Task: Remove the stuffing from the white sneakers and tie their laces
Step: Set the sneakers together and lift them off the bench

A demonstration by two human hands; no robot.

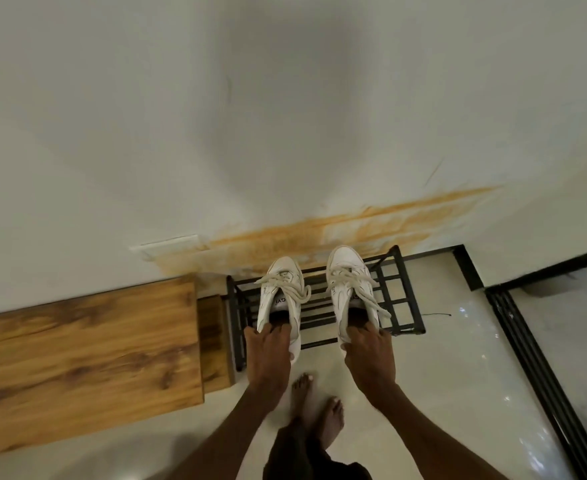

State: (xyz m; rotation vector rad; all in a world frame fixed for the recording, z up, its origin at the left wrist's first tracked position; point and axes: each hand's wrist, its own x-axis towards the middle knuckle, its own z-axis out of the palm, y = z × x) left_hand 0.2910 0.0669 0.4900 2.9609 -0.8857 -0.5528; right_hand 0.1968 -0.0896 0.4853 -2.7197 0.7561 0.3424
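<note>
White left sneaker [280,299] gripped at heel by left hand [268,355], right sneaker [352,292] likewise by right hand [371,355], over black rack [403,299]

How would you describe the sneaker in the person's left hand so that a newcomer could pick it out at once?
Start at the wooden cabinet along the wall; just to its right stands a black metal shoe rack. Two white sneakers are over it, each gripped at the heel. The one meant is the left sneaker, in the left hand: it is nearer the cabinet and sits slightly lower in view than the right sneaker.
</note>
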